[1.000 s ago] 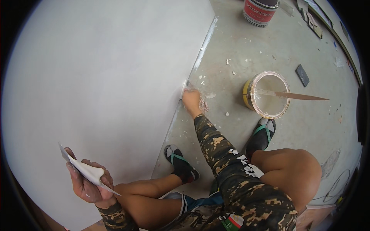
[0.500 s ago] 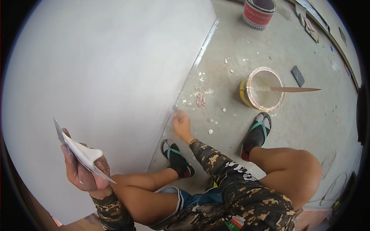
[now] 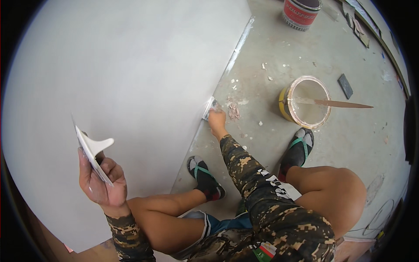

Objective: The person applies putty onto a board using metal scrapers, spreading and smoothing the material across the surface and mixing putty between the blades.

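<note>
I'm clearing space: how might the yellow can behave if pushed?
The yellow can would probably slide rather than roll, since it stands upright. The brown stick might swing or slip, jutting well past the rim. That rim, visibly smeared, could be messy to grip.

Left hand [image 3: 104, 180] gripping white spreader [image 3: 92, 146], kinda upright. Right hand [image 3: 217, 119] got scraper [image 3: 210, 107] on white panel [image 3: 135, 83], right by floor [image 3: 270, 48]. Open yellow can [image 3: 284, 108] nearby, brown stick [image 3: 347, 104] poking past rim.

White spreader [image 3: 92, 145] now more upright
</note>
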Demonstrator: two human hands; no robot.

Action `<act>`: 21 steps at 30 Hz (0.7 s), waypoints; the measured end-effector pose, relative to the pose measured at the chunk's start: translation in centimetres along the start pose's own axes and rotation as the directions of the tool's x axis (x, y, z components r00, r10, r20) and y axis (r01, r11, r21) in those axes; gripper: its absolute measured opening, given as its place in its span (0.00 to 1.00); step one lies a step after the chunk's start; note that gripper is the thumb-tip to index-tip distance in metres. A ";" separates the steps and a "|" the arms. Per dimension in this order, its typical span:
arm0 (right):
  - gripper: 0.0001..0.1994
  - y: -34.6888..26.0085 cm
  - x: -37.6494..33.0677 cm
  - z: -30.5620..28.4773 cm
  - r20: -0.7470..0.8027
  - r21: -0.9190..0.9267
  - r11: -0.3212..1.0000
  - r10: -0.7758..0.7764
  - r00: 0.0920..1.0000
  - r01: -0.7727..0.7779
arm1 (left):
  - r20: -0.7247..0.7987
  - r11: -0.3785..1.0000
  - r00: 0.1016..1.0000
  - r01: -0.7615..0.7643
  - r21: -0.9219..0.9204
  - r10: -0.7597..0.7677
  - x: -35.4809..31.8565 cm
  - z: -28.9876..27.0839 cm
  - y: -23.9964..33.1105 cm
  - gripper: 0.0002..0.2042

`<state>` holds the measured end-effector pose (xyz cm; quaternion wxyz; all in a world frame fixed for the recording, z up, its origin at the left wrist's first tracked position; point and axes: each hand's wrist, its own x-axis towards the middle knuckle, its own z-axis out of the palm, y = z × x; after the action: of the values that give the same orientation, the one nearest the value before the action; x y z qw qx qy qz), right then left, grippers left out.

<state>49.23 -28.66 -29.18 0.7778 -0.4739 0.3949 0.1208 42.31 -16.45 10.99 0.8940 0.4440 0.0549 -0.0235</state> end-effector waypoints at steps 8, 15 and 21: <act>0.16 0.2 -5.4 2.2 0.125 -0.341 0.808 -0.468 0.875 0.481 | -0.025 0.998 0.998 0.051 -0.029 -0.052 1.6 1.4 -0.6 0.20; 0.12 -8.6 -14.3 1.3 0.422 0.636 0.766 -0.248 0.872 -0.090 | -0.215 0.975 0.969 0.159 0.155 -0.123 3.6 2.8 -2.6 0.19; 0.12 -14.6 -20.2 1.2 0.356 0.752 0.659 -0.387 0.850 -0.015 | -0.157 0.941 0.961 0.260 0.215 -0.229 3.7 2.9 -3.4 0.17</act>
<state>44.72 -31.53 -4.82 0.9822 -0.1159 0.1473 -0.0152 45.87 -20.79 9.58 0.8202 0.5364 0.1647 -0.1119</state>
